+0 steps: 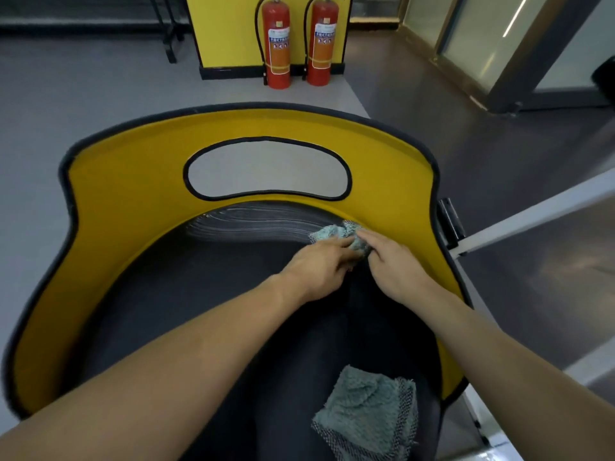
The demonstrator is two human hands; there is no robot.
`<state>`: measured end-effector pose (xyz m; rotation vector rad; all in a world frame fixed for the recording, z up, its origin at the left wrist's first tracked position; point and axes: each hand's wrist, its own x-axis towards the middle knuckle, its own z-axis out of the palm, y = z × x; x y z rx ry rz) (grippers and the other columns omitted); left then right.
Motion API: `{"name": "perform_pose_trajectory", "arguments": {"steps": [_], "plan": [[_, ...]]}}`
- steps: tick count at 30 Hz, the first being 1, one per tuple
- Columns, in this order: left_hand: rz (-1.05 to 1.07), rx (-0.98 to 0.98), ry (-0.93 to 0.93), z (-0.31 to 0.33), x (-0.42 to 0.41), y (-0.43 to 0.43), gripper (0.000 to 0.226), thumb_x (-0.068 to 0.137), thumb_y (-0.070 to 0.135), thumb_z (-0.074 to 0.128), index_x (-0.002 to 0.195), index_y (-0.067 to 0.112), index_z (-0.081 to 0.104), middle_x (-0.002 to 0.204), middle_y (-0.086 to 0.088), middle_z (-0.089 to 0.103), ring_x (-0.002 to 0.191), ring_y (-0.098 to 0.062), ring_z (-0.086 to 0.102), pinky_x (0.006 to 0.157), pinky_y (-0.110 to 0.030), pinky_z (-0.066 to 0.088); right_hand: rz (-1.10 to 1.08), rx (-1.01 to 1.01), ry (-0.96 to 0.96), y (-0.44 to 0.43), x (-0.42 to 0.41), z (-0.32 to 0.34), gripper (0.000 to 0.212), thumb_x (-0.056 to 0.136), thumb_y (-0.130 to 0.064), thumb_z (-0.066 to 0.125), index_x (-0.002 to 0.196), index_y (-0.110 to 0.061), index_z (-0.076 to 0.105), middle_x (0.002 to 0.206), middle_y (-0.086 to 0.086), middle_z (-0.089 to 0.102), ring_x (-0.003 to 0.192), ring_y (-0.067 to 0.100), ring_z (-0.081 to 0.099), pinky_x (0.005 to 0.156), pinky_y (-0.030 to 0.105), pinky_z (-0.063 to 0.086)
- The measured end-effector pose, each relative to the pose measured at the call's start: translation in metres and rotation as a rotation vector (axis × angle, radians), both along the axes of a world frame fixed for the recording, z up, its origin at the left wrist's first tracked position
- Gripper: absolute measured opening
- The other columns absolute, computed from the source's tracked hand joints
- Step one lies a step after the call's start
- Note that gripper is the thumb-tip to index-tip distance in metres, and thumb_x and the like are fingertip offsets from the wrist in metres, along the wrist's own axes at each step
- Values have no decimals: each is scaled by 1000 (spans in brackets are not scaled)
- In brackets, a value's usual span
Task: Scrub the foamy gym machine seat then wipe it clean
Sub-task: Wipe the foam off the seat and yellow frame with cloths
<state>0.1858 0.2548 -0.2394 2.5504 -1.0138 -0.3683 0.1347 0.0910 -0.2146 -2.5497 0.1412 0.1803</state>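
The black gym machine seat (186,287) curves inside a yellow shell (133,181) with a dark rim. White foam streaks (246,224) run across the seat's far edge. A crumpled grey-green cloth (332,232) lies at the right end of those streaks. My left hand (319,264) and my right hand (396,261) both hold this cloth from the near side, fingers curled into it. A second, folded grey-green cloth (366,414) lies on the near part of the seat, untouched.
Two red fire extinguishers (276,44) stand on the grey floor beyond the seat, before a yellow pillar (226,28). A white frame bar (539,211) runs off to the right of the shell. Glass doors (499,38) are at the far right.
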Motion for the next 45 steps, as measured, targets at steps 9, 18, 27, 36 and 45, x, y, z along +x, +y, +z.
{"name": "perform_pose_trajectory", "arguments": {"steps": [9, 18, 27, 36, 45], "plan": [[228, -103, -176, -2, 3, 65, 36, 97, 35, 61, 133, 30, 61, 123, 6, 61, 115, -21, 57, 92, -38, 48, 192, -225, 11, 16, 18, -16, 54, 106, -30, 53, 157, -32, 35, 167, -2, 25, 154, 20, 17, 123, 34, 16], [259, -116, -168, -3, 8, 71, 23, 95, 34, 65, 118, 30, 67, 115, 8, 63, 108, -20, 59, 90, -35, 46, 73, -162, -216, 24, 22, -13, 12, 101, -30, 60, 103, -24, 70, 119, -8, 50, 117, 13, 45, 89, 26, 38], [475, -276, -21, 8, 10, 82, 10, 101, 30, 55, 94, 27, 61, 86, 10, 66, 84, -13, 59, 75, -34, 45, 275, -229, -114, 33, 17, -8, 37, 88, -50, 73, 118, -29, 65, 136, -7, 47, 135, 15, 35, 109, 32, 35], [299, -140, 36, 21, 6, 91, 25, 91, 52, 66, 107, 32, 65, 97, 16, 64, 91, -7, 59, 79, -31, 45, 280, -297, -184, 40, 19, -14, 16, 96, -34, 64, 110, -26, 62, 125, -6, 48, 124, 16, 43, 93, 34, 46], [280, 16, -166, 19, 1, 88, 28, 95, 40, 58, 121, 29, 59, 112, 6, 67, 103, -24, 63, 82, -34, 45, 104, 84, -99, 32, 24, 11, 11, 96, -23, 62, 87, -28, 63, 97, -12, 64, 92, 10, 61, 78, 28, 49]]}}
